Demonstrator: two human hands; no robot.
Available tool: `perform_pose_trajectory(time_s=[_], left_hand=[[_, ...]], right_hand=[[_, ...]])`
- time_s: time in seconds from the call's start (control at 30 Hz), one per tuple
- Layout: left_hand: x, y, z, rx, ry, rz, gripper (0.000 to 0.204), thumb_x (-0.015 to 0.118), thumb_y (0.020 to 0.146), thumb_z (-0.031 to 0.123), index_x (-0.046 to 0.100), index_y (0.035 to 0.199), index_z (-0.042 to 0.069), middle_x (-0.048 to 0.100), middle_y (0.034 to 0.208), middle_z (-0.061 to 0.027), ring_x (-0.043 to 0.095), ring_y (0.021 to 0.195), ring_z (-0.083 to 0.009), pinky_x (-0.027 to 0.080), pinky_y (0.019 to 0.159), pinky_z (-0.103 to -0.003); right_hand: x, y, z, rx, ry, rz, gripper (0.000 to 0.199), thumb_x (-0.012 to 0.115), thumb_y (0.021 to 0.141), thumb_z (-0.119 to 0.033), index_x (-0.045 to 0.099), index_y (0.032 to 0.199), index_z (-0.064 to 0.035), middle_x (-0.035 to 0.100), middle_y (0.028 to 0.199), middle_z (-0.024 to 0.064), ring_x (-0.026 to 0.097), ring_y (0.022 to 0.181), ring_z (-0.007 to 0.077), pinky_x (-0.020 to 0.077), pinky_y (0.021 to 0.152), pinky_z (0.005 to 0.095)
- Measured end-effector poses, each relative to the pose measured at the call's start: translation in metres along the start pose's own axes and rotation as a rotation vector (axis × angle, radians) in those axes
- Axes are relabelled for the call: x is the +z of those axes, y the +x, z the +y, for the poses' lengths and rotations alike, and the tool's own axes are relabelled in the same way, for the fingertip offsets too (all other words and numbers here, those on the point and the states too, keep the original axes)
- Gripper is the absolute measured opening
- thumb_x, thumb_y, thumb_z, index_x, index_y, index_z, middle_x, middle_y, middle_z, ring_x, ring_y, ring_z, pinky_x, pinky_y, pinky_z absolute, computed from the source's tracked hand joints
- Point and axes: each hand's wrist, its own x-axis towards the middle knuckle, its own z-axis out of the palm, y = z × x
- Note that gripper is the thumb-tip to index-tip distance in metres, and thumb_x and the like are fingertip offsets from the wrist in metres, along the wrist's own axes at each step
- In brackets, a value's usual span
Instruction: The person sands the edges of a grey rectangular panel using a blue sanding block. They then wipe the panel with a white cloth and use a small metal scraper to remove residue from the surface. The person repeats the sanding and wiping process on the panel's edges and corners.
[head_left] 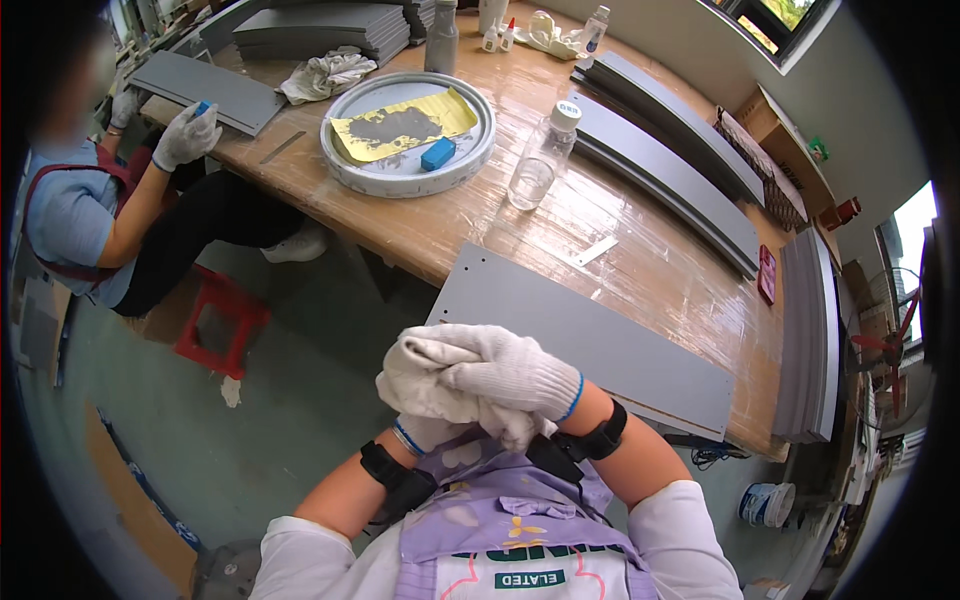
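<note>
In front of my body, both hands wear white knit gloves and close around a bunched white cloth (415,375). My right hand (520,370) lies over its top, fingers curled across the folds. From below, my left hand (428,432) holds the same cloth; most of its fingers are hidden. Just beyond the hands, a flat grey panel (590,340) with small holes near its end lies along the table's near edge. Farther off, a round grey lid (335,175) bears a yellow sheet (455,112) smeared with grey and a blue block (438,154).
A clear bottle (545,160) with a white cap stands on the wooden table (420,235). Grey panels (660,185) are stacked at the right and back. At left, a gloved co-worker (185,140) sits by another panel (215,90), near a red stool (225,320).
</note>
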Motion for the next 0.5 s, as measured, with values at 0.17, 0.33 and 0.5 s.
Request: perform_pose_trajectory(time_s=[0.17,0.33,0.5], left_hand=[[0.011,0.023,0.015,-0.272,-1.11,0.087,0.039,0.055,0.101,0.015,0.046,0.137,0.005,0.059,0.13,-0.0133,0.062,0.116,-0.0293,0.052,0.101,-0.046],[0.02,0.046,-0.003,-0.346,-1.079,0.055,0.033,0.052,0.104,0.022,0.05,0.131,0.003,0.064,0.12,-0.0133,0.07,0.1,-0.0269,0.058,0.091,-0.043],[0.022,0.052,0.003,-0.412,-0.99,0.152,0.035,0.061,0.1,0.026,0.054,0.121,0.0,0.065,0.109,-0.01,0.071,0.088,-0.02,0.062,0.079,-0.033]], right_hand=[[-0.1,-0.073,-0.002,-0.205,0.381,0.708,0.048,0.05,0.089,-0.002,0.048,0.135,0.0084,0.064,0.114,0.0126,0.067,0.091,0.0153,0.0575,0.08,0.0271],[-0.246,-0.098,0.021,-0.407,-0.054,1.29,0.046,0.045,0.094,0.002,0.048,0.14,0.0012,0.06,0.127,0.0127,0.064,0.11,0.019,0.0529,0.094,0.0291],[-0.279,-0.05,0.06,-0.226,-0.578,1.358,0.055,0.051,0.09,0.0,0.044,0.145,-0.0017,0.049,0.143,0.014,0.052,0.129,0.0248,0.042,0.109,0.0321]])
